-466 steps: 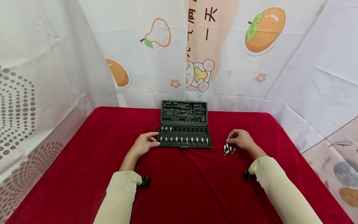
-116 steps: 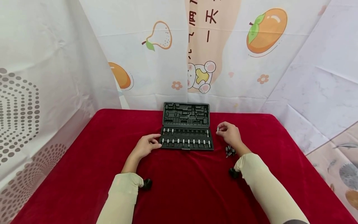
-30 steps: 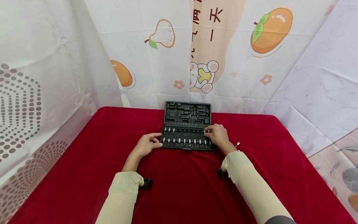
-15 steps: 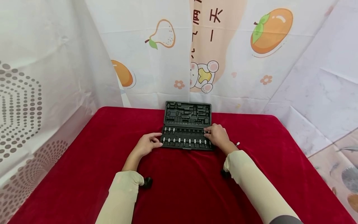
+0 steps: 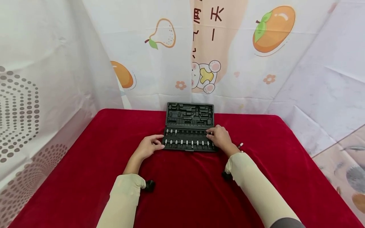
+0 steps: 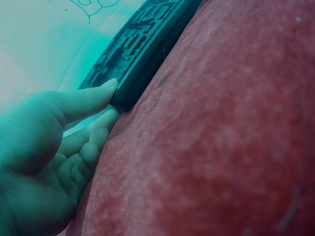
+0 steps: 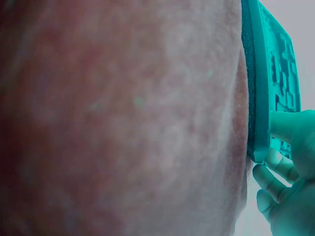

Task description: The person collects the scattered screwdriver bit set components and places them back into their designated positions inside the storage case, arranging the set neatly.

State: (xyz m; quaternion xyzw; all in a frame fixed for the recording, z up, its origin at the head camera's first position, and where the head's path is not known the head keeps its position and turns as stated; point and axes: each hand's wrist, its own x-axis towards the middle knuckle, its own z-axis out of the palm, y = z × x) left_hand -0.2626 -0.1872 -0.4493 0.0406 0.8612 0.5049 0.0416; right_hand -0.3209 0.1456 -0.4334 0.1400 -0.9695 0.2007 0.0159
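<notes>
The right hand (image 5: 220,136) appears to pinch a small socket bit (image 5: 207,133) at the right end of the upper row in the black socket case (image 5: 188,136), though its fingers hide most of it; a crooked push or slick grip could leave the bit cocked in its slot or drop it into the tray. The left hand (image 5: 146,146) touches the case's left edge, thumb and index finger apart, the others loosely bent; if that light hold slips, the case might skid on the soft cloth. A loose bit (image 5: 240,145) lies just beside the right wrist, where the right sleeve (image 5: 248,171) could knock it away. Deep red velvet (image 5: 182,190) covers the table, with shallow creases in front of the case. Behind hangs a pale fruit-printed curtain (image 5: 182,72); a dotted curtain (image 5: 42,53) closes the left side.
</notes>
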